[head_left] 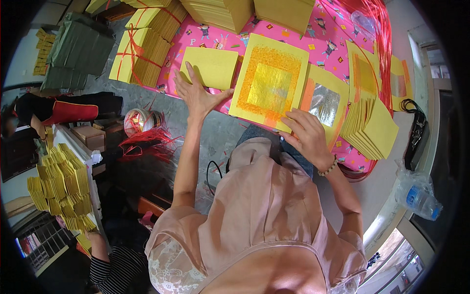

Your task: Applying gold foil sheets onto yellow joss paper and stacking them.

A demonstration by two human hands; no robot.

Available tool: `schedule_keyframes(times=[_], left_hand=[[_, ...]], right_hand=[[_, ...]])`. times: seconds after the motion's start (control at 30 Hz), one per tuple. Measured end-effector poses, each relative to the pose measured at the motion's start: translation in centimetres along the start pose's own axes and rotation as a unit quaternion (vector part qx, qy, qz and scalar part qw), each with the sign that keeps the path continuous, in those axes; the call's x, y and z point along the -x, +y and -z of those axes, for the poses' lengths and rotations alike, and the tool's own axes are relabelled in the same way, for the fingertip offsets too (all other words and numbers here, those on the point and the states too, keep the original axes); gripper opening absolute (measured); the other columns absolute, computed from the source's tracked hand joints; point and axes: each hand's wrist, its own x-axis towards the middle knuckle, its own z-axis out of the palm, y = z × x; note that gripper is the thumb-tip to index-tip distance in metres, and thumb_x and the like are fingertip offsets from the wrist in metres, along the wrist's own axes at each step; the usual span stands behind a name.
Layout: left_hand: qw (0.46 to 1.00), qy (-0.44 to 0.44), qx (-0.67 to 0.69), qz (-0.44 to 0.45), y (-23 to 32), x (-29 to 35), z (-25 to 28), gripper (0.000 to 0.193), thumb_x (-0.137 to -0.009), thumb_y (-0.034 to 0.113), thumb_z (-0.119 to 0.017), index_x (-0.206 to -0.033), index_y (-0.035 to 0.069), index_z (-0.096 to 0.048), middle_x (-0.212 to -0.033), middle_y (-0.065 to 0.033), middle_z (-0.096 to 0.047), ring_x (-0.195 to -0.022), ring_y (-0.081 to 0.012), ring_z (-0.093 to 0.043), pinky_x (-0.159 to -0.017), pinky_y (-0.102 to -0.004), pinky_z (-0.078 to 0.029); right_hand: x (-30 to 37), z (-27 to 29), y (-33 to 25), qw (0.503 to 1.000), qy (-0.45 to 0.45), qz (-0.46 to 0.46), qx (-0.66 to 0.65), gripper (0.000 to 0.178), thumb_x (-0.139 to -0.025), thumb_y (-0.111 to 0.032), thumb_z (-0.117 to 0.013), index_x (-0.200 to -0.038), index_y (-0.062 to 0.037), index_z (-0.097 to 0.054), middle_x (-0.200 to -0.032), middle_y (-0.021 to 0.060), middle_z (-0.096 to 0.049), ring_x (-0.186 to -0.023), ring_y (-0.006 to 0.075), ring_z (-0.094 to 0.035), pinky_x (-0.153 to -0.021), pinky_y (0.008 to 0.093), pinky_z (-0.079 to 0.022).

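My left hand [198, 95] spreads its fingers, with the fingertips on a plain yellow paper stack [210, 67]. Its thumb reaches toward the left edge of a yellow paper sheet [269, 81] bearing an orange printed border and a gold foil square. At that sheet's lower right corner, my right hand [309, 133] is closed, fingers over the edge and thumb below. Partly under the sheet and my right hand lies another yellow sheet with a silver foil square [325, 104]. To the right rests a fanned pile of folded yellow paper [369, 130].
A pink patterned cloth [329, 47] covers the table. Tied yellow paper bundles [142, 56] stand at its far left, red string [384, 59] hangs at the right. On the floor sits a bucket [142, 121] beside red strips. Two people work at the left near a paper-laden table [92, 183].
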Motion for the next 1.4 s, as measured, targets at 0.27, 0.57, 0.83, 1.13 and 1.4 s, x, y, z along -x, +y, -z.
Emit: schedule_keyframes(times=[0.27, 0.57, 0.83, 1.13, 1.4], left_hand=[[1.0, -0.015, -0.018, 0.004, 0.1, -0.2, 0.0, 0.15, -0.051, 0.076, -0.082, -0.159, 0.011, -0.001, -0.151, -0.0438, -0.01, -0.142, -0.0572, -0.011, -0.11, -0.0689, -0.014], [0.999, -0.035, -0.032, 0.011, -0.4, -0.4, 0.1, 0.15, -0.051, 0.077, -0.081, -0.159, 0.012, 0.0, -0.15, -0.0447, -0.012, -0.141, -0.0578, -0.012, -0.108, -0.0697, -0.015], [0.979, 0.002, 0.172, -0.108, 1.9, -0.4, 4.6, 0.1, -0.061, 0.044, -0.09, -0.145, 0.011, -0.046, -0.146, -0.0279, -0.038, -0.136, -0.0407, -0.037, -0.109, -0.0544, -0.032], [0.891, -0.196, 0.267, -0.311, 7.1, 1.7, 7.0, 0.04, -0.067, 0.028, -0.088, -0.101, 0.011, -0.075, -0.107, -0.0051, -0.066, -0.107, -0.0264, -0.06, -0.09, -0.0406, -0.049], [0.895, -0.18, 0.28, -0.296, 6.8, 1.8, 5.7, 0.019, -0.073, 0.019, -0.083, -0.089, 0.009, -0.078, -0.097, -0.0067, -0.07, -0.098, -0.025, -0.065, -0.081, -0.0376, -0.052]], right_hand=[[0.0, 0.0, -0.1, 1.0, -0.003, -0.005, 0.001, 0.033, -0.083, -0.025, -0.074, -0.108, -0.0049, -0.069, -0.114, 0.0103, -0.066, -0.111, 0.0297, -0.061, -0.089, 0.0396, -0.049], [0.2, -0.2, -0.3, 1.0, -0.006, -0.012, 0.005, 0.035, -0.082, -0.025, -0.074, -0.11, -0.0049, -0.068, -0.116, 0.0107, -0.064, -0.112, 0.0298, -0.06, -0.093, 0.0396, -0.048], [0.1, -0.2, -0.4, 1.0, 0.02, -0.007, 0.013, 0.028, -0.082, -0.023, -0.074, -0.103, -0.0051, -0.07, -0.11, 0.009, -0.066, -0.11, 0.0288, -0.061, -0.091, 0.0393, -0.049], [-0.6, 0.1, -0.2, 0.995, 0.032, -0.038, -0.084, 0.012, -0.083, -0.015, -0.074, -0.089, -0.0045, -0.073, -0.088, 0.0073, -0.065, -0.087, 0.0248, -0.063, -0.074, 0.0368, -0.051], [-0.7, -0.4, 0.9, 0.963, 0.009, -0.135, -0.231, 0.012, -0.086, -0.014, -0.073, -0.085, -0.0021, -0.073, -0.08, 0.0079, -0.063, -0.076, 0.0228, -0.062, -0.065, 0.0331, -0.049]])
